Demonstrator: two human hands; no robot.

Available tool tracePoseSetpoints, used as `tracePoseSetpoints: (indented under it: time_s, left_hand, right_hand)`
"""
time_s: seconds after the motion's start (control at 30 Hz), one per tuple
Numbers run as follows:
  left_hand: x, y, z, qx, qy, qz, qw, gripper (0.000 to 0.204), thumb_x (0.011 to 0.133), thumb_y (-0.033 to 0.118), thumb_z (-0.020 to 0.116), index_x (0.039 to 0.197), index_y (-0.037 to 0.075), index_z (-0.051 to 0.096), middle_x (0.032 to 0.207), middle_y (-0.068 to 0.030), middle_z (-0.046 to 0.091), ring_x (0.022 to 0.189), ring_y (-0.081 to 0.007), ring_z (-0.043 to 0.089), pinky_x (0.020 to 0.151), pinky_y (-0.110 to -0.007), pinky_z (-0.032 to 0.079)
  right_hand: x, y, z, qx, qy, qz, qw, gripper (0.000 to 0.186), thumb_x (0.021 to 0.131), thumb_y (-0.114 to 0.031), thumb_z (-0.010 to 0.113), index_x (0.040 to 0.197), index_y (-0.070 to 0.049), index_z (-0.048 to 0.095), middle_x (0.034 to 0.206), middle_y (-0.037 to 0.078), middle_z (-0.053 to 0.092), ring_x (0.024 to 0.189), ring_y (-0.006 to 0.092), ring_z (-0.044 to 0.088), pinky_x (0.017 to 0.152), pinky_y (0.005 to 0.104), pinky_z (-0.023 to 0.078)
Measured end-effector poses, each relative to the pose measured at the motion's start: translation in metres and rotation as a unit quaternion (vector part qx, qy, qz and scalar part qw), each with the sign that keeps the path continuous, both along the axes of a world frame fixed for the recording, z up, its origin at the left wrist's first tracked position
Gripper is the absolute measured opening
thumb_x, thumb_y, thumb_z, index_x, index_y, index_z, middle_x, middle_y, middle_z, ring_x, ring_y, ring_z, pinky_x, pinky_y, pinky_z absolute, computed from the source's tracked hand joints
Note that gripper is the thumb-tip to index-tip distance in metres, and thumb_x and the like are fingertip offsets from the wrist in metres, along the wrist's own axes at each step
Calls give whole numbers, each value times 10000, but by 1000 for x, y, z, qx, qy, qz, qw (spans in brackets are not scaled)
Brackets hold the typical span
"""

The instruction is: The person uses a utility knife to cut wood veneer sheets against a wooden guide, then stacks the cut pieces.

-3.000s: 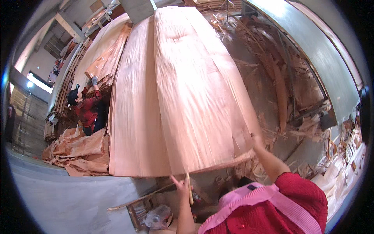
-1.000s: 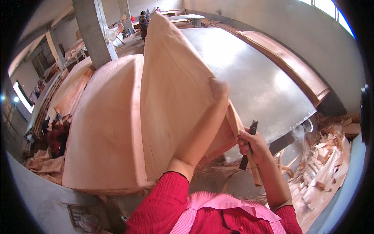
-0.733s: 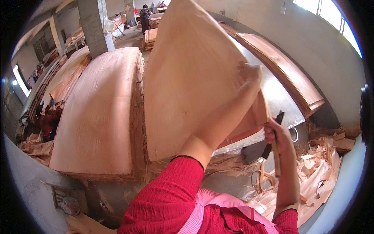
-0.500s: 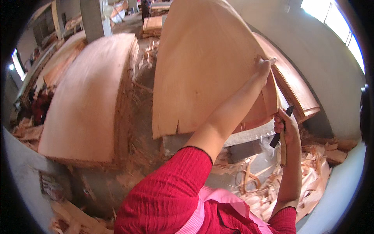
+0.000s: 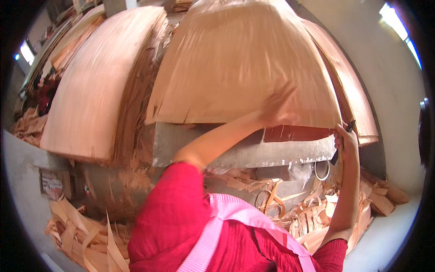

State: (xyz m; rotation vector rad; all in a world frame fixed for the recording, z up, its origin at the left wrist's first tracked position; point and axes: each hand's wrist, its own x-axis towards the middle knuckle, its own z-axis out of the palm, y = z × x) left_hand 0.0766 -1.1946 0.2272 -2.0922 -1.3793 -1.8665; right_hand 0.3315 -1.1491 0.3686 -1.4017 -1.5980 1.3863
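A large thin tan wood veneer sheet [image 5: 226,72] spreads in front of me, its near edge slightly torn at the left. Blurred by motion, my left hand [image 5: 278,104] is over the sheet's near right part, fingers seemingly stretched out and holding nothing. At the sheet's near right corner, my right hand [image 5: 346,139] is closed around a flat black tool [image 5: 335,157]; whether it also pinches the corner is hard to see. Below the sheet's edge shows a darker reddish veneer piece [image 5: 294,134], over a grey work surface [image 5: 195,144].
A tall veneer stack [image 5: 97,86] stands at the left, another stack [image 5: 349,86] at the right by the wall [image 5: 385,59]. Veneer scraps [image 5: 312,217] heap below the work surface, with more offcuts [image 5: 86,231] at lower left. A white ring [image 5: 322,171] hangs near my right forearm.
The veneer sheet, raised and tilted before, has come down flatter and nearer, spreading wider. My left hand has left its right edge and moved left and down. My right hand has shifted slightly right.
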Motion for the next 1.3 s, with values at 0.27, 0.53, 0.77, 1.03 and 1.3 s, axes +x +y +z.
tracePoseSetpoints:
  time_s: [0.27,0.53,0.77,1.03,1.3]
  left_hand:
    - [-54,-95,-136,-154,268,364,878,454,732,78,544,1181,90,477,1251,-109,428,1184,-279,375,964,-471,294]
    - [11,-35,-81,-80,283,392,872,276,778,30,460,1030,41,571,1035,-114,589,975,-253,560,839,-350,449]
    - [74,-28,-52,-142,258,357,886,274,769,8,461,1021,18,568,1018,-155,587,942,-271,572,782,-353,477]
    - [119,-95,-132,-208,319,314,870,258,768,63,469,1003,36,573,997,-157,589,913,-295,574,784,-361,472]
    - [129,-103,-172,-236,357,323,844,234,776,104,470,977,69,583,996,-143,585,917,-298,565,796,-389,455]
  right_hand:
    - [34,76,-1,2,9,9,1000,70,787,-114,569,782,-57,529,528,8,478,361,60,413,307,195,301]
    - [102,189,7,195,-212,36,957,265,707,-126,643,954,-67,566,558,73,534,432,161,507,356,299,374]
    - [233,214,-10,414,-456,-20,788,543,711,-153,609,1220,-133,420,867,191,603,812,350,582,665,431,454]
    - [310,146,-189,311,-315,-99,891,382,669,-205,653,1021,-85,564,818,172,605,759,310,594,666,399,462]
    - [341,83,-275,61,-165,-152,973,222,632,-173,697,780,-42,596,582,75,577,508,160,548,489,301,432]
